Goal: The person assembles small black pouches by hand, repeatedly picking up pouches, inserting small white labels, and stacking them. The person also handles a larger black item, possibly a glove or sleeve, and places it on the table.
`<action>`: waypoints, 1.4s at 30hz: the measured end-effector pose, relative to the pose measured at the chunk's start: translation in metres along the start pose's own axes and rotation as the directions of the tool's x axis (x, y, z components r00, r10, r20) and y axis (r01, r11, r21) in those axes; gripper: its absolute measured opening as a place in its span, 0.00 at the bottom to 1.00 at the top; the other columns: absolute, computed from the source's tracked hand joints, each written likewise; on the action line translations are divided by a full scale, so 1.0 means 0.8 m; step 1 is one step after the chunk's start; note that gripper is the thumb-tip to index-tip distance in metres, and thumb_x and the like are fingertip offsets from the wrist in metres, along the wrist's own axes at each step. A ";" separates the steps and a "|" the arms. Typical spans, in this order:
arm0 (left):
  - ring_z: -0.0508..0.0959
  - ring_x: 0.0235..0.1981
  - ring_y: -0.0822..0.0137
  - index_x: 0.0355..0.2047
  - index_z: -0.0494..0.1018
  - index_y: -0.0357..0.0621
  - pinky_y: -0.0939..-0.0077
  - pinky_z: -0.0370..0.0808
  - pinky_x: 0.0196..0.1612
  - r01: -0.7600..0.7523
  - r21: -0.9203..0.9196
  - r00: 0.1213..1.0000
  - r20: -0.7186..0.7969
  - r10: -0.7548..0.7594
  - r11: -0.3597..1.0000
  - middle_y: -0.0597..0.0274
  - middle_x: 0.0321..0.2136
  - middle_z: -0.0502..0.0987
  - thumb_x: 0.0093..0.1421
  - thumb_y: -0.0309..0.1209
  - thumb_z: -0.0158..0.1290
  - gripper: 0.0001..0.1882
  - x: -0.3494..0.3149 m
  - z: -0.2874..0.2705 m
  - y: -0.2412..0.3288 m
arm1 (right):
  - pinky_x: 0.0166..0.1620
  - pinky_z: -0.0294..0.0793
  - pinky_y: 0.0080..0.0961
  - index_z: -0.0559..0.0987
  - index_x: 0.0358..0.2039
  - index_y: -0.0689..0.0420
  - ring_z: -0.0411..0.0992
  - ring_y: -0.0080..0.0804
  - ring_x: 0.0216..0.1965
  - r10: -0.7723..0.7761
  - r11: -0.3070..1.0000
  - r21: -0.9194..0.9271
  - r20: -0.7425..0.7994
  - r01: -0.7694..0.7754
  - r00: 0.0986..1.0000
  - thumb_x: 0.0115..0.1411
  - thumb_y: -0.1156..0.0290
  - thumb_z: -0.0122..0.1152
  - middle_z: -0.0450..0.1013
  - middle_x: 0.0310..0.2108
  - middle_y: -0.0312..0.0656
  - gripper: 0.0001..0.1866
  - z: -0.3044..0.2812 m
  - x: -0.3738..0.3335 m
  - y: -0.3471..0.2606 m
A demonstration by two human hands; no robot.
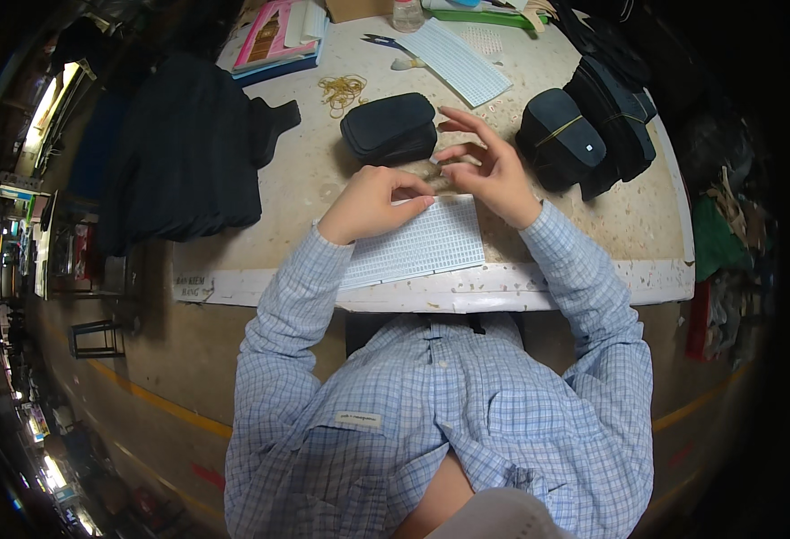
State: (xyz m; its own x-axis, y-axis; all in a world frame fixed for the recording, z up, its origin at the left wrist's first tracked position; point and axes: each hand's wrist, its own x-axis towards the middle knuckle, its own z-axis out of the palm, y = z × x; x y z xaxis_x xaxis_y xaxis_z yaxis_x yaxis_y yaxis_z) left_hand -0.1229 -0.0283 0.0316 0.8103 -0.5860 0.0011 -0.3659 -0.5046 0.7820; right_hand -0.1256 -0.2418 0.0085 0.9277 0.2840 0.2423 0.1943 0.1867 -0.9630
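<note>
My left hand (379,203) pinches the top edge of a white sheet of small printed labels (422,241) between thumb and fingers. The sheet lies at the table's near edge, partly under that hand. My right hand (492,169) is raised just beyond the sheet's top right corner. Its upper finger stretches out, while lower fingertips come together at a tiny white label (434,161). Directly beyond both hands sits a stack of dark, rounded fabric pieces (390,128).
To the right stand dark bundles (564,135) tied with yellow bands, one bearing a small white label. A dark cloth pile (184,162) lies left. Farther back are loose rubber bands (343,92), thread snips (382,40), another label sheet (456,63) and pink packets (269,34).
</note>
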 end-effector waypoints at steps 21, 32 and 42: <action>0.71 0.26 0.71 0.48 0.75 0.42 0.78 0.72 0.33 -0.107 0.193 0.958 -0.241 0.153 0.975 0.59 0.37 0.78 0.50 0.33 0.64 0.24 0.047 -0.074 -0.025 | 0.41 0.76 0.29 0.82 0.27 0.54 0.70 0.34 0.44 -0.454 0.141 -0.949 0.192 0.283 0.870 0.49 0.73 0.66 0.73 0.36 0.35 0.04 0.000 0.114 -0.020; 0.72 0.24 0.67 0.53 0.71 0.46 0.74 0.73 0.32 -0.179 0.315 0.922 -0.277 0.271 0.932 0.58 0.31 0.77 0.47 0.37 0.66 0.31 0.044 -0.064 -0.023 | 0.40 0.76 0.28 0.81 0.21 0.57 0.69 0.33 0.43 -0.445 0.090 -0.913 0.320 0.398 0.836 0.47 0.74 0.65 0.71 0.33 0.36 0.02 0.011 0.105 -0.015; 0.82 0.37 0.56 0.56 0.69 0.52 0.72 0.77 0.43 -0.145 0.207 0.913 -0.348 0.211 0.968 0.46 0.41 0.79 0.56 0.22 0.47 0.26 0.046 -0.062 -0.029 | 0.41 0.76 0.30 0.83 0.27 0.54 0.69 0.36 0.43 -0.305 0.348 -0.876 0.232 0.335 0.924 0.49 0.74 0.66 0.72 0.35 0.36 0.03 0.003 0.105 -0.008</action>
State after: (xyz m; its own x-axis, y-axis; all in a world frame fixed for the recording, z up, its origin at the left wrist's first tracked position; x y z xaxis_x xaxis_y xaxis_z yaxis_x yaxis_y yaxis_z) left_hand -0.0620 -0.0068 0.0446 0.8222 -0.4210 0.3831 -0.5661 -0.5345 0.6276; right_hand -0.0494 -0.2169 0.0353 0.7237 0.4236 0.5449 0.6574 -0.6633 -0.3575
